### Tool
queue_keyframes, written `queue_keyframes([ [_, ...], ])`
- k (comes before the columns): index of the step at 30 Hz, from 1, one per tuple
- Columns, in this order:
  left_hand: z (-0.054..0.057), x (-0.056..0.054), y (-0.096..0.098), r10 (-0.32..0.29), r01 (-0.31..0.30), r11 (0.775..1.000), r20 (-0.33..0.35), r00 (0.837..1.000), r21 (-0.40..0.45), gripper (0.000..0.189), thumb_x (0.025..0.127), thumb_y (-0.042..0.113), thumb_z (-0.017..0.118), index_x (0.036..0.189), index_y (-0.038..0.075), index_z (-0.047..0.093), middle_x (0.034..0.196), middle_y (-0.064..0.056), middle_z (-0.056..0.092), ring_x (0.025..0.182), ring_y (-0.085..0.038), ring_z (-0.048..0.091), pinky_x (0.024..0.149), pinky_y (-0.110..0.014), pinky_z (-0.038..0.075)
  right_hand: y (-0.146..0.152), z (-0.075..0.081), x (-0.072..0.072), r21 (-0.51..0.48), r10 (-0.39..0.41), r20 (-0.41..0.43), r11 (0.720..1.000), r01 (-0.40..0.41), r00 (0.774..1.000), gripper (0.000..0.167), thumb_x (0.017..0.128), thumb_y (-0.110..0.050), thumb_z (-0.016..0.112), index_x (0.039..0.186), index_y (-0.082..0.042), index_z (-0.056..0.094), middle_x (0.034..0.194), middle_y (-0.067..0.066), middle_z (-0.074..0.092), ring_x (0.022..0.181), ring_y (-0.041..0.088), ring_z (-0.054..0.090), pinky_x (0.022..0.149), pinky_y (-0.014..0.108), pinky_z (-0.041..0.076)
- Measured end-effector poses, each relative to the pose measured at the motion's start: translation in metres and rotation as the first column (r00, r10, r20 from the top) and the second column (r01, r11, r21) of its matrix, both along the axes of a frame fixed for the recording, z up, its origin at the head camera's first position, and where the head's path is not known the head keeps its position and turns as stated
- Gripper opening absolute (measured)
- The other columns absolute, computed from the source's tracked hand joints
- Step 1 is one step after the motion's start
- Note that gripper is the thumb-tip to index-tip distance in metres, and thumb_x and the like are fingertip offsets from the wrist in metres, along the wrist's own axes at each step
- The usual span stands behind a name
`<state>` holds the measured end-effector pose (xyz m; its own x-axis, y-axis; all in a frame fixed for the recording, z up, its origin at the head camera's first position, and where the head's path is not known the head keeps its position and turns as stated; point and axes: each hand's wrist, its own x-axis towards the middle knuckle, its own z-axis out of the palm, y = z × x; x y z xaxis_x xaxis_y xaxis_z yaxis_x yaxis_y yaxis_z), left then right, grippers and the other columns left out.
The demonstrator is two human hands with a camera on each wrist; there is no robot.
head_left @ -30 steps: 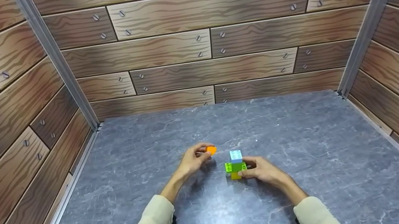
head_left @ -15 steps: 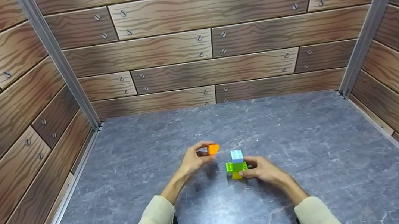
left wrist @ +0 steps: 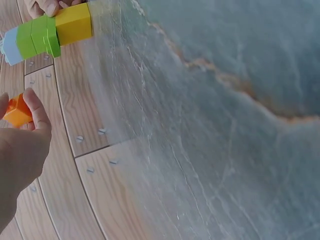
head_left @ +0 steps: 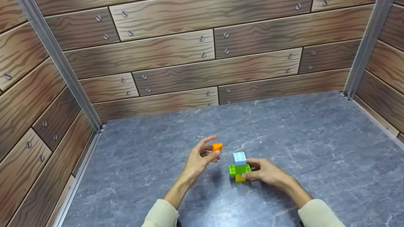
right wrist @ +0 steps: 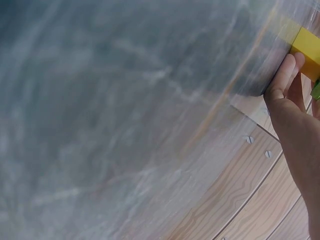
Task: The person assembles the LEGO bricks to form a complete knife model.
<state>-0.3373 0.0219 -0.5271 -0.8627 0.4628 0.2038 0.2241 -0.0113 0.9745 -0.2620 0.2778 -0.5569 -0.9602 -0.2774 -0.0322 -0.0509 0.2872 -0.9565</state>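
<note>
An orange toy brick (head_left: 217, 147) with a slanted side is pinched between the thumb and fingers of my left hand (head_left: 197, 162), raised above the tabletop. Just right of it a small tower of toy bricks stands upright, apart from the orange one. Its base is a yellow brick (head_left: 239, 178), then come green bricks (head_left: 240, 169) that jut out to both sides, and a light blue brick (head_left: 239, 157) with studs is on top. My right hand (head_left: 267, 170) grips the tower low on its right side. In the right wrist view its fingers touch the yellow brick (right wrist: 306, 50).
The grey marbled tabletop (head_left: 145, 146) stretches around both hands. Wood-patterned walls (head_left: 164, 49) with metal corner posts (head_left: 57, 61) enclose it at the back, left and right.
My left hand has lifted the orange brick slightly up and to the right, and the brick has turned in its fingers. The right hand and the tower have stayed put.
</note>
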Motion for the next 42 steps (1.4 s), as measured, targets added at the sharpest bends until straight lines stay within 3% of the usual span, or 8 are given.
queue_keyframes([
  [4,0.000,-0.001,0.000,-0.014,0.016,0.999,-0.040,0.999,0.046,0.041,0.103,0.019,0.068,0.143,0.012,0.061,0.117,-0.023,0.070,0.102,-0.043,0.070,0.090,-0.046,0.060,0.000,0.000,0.000,-0.015,0.007,0.000,1.000,-0.007,1.000,0.056,0.096,-0.008,0.073,0.145,0.010,0.052,0.127,0.024,0.066,0.109,0.026,0.066,0.094,0.040,0.058],
  [11,0.003,0.000,0.002,0.014,-0.008,0.994,-0.051,0.999,0.113,0.029,0.102,0.012,0.068,0.130,0.003,0.068,0.123,-0.020,0.068,0.102,-0.039,0.071,0.092,-0.038,0.059,0.001,-0.001,-0.001,-0.022,0.012,-0.002,1.000,-0.012,1.000,0.057,0.096,-0.008,0.073,0.145,0.011,0.051,0.125,0.023,0.067,0.109,0.024,0.066,0.094,0.038,0.058],
  [14,0.004,0.002,0.002,0.030,-0.027,0.995,-0.027,0.999,0.100,0.034,0.099,0.009,0.072,0.132,0.006,0.067,0.132,-0.015,0.064,0.107,-0.035,0.071,0.092,-0.036,0.059,0.001,-0.002,0.000,-0.008,0.006,0.004,1.000,-0.006,1.000,0.057,0.096,-0.010,0.074,0.146,0.009,0.052,0.127,0.023,0.067,0.110,0.025,0.066,0.093,0.037,0.058],
  [19,0.005,0.006,0.001,0.031,-0.031,0.996,-0.002,1.000,0.078,0.047,0.094,0.004,0.077,0.138,0.009,0.063,0.137,-0.018,0.060,0.112,-0.032,0.069,0.091,-0.035,0.058,0.000,-0.001,0.000,0.003,-0.009,0.024,1.000,0.009,1.000,0.057,0.096,-0.012,0.075,0.145,0.006,0.054,0.128,0.022,0.066,0.111,0.026,0.066,0.093,0.037,0.058],
  [27,0.009,0.014,0.004,0.019,-0.016,0.995,-0.030,0.999,0.102,0.039,0.096,0.003,0.073,0.134,0.010,0.067,0.127,-0.018,0.063,0.103,-0.030,0.074,0.093,-0.041,0.059,0.001,-0.001,-0.001,-0.001,0.005,0.007,1.000,-0.005,1.000,0.057,0.095,-0.009,0.074,0.146,0.007,0.053,0.130,0.025,0.065,0.112,0.028,0.066,0.093,0.040,0.059],
  [34,0.014,0.019,0.007,-0.005,0.011,0.997,-0.079,0.997,0.077,0.039,0.099,0.015,0.072,0.137,0.015,0.065,0.120,-0.015,0.068,0.094,-0.030,0.075,0.090,-0.050,0.060,0.003,0.001,0.001,0.005,0.005,-0.016,1.000,-0.005,1.000,0.056,0.095,-0.010,0.074,0.145,0.006,0.054,0.130,0.026,0.065,0.114,0.030,0.066,0.094,0.039,0.058],
  [42,0.014,0.019,0.013,-0.012,0.020,0.997,-0.105,0.994,0.079,0.039,0.098,0.016,0.073,0.135,0.012,0.065,0.110,-0.013,0.073,0.087,-0.029,0.075,0.082,-0.042,0.063,0.002,0.000,0.000,0.004,0.024,-0.011,1.000,-0.024,1.000,0.055,0.096,-0.010,0.073,0.145,0.006,0.055,0.130,0.025,0.066,0.114,0.029,0.066,0.095,0.038,0.058],
])
